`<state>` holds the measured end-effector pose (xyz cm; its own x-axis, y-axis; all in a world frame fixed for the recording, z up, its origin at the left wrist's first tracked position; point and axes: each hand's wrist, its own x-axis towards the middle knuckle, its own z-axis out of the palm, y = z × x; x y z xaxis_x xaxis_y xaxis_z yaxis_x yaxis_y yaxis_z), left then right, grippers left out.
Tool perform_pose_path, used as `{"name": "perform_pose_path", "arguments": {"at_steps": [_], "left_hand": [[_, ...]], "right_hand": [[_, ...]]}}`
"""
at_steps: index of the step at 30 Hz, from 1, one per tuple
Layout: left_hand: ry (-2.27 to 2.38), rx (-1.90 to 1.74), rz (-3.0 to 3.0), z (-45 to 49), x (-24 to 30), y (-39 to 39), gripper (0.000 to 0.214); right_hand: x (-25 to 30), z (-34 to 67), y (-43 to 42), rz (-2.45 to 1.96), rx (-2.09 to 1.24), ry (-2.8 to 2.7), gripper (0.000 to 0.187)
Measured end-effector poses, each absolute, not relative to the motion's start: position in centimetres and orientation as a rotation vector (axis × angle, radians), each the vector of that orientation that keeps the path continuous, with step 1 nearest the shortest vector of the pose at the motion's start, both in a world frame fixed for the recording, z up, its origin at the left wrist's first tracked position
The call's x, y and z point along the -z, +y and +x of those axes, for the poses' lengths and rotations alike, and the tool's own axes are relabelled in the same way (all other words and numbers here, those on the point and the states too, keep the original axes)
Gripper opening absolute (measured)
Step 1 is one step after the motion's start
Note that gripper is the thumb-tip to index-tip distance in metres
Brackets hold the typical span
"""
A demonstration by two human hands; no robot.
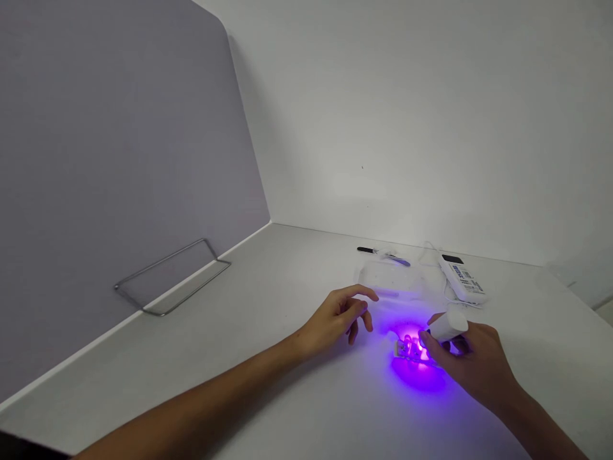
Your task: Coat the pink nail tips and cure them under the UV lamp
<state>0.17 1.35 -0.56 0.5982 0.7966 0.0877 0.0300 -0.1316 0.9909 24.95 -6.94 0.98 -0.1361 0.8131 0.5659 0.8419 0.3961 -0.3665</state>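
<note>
My right hand is closed around a small white handheld UV lamp, tilted down toward the table. Purple light from it falls on a small item with a pale end, which lies on the white tabletop; glare hides its exact kind. To the left, my left hand hovers with its fingers bent and apart, holding nothing. It is nearest to a clear plastic tray just beyond its fingertips.
A white printed box with a thin white cord lies at the back right. A dark slim stick rests near the back wall. On the left, a metal wire stand meets a grey upright panel.
</note>
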Motion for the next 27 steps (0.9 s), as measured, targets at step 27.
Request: {"name": "perform_pose_path", "arguments": {"at_steps": [27], "left_hand": [[0.780, -0.960, 1.559, 0.48, 0.70, 1.29, 0.035]], "right_hand": [[-0.93, 25.01, -6.89, -1.438, 0.052, -1.938, 0.041]]}}
